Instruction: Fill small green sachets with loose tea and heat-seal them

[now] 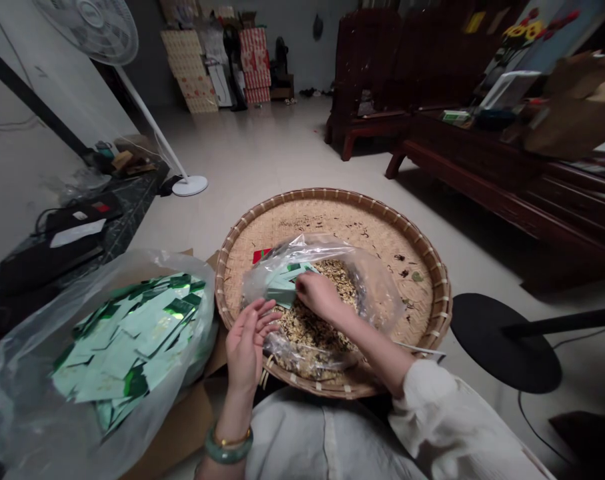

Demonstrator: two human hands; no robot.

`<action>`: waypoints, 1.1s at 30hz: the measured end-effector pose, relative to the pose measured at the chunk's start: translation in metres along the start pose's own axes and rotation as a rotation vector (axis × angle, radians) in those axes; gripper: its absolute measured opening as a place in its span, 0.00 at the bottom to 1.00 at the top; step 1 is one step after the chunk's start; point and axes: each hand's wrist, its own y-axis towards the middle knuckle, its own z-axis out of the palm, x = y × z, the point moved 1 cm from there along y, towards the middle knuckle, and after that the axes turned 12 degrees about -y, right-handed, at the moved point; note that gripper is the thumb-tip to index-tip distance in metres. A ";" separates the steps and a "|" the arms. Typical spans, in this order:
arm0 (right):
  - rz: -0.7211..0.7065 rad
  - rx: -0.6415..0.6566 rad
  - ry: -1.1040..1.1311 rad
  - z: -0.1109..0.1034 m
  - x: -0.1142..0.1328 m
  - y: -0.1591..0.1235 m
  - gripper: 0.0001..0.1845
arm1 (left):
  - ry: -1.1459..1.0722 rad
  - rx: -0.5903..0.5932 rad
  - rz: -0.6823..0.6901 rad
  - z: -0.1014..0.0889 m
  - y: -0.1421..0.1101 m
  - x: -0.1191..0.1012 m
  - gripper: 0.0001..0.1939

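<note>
A clear plastic bag (377,293) lies open on a round woven bamboo tray (407,230). Inside it is a heap of dried, yellow and dark brown plant pieces (339,277), with several pale green packets (282,287) on its left side. My right hand (318,293) reaches into the bag with curled fingers against those packets; its fingertips are hidden, so what they grip cannot be made out. By the bag's near left edge, my left hand (249,333) is open, palm turned up and fingers apart, holding nothing.
Left of the tray, a large plastic bag (19,373) holds many green packets (137,333). A small red packet (260,255) lies on the tray. A black round stand base (505,343) is at right, a white fan (189,185) at left, and a dark wooden table (482,180) beyond.
</note>
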 end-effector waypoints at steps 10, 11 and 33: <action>-0.318 -0.784 0.384 -0.016 -0.044 -0.076 0.09 | 0.236 0.038 -0.191 0.007 -0.003 0.023 0.28; -0.338 -0.786 0.404 -0.014 -0.042 -0.080 0.08 | 0.287 0.085 -0.212 0.009 -0.005 0.025 0.29; -0.105 -0.750 0.380 -0.001 -0.009 -0.091 0.10 | 0.529 0.241 -0.231 0.016 -0.020 0.032 0.15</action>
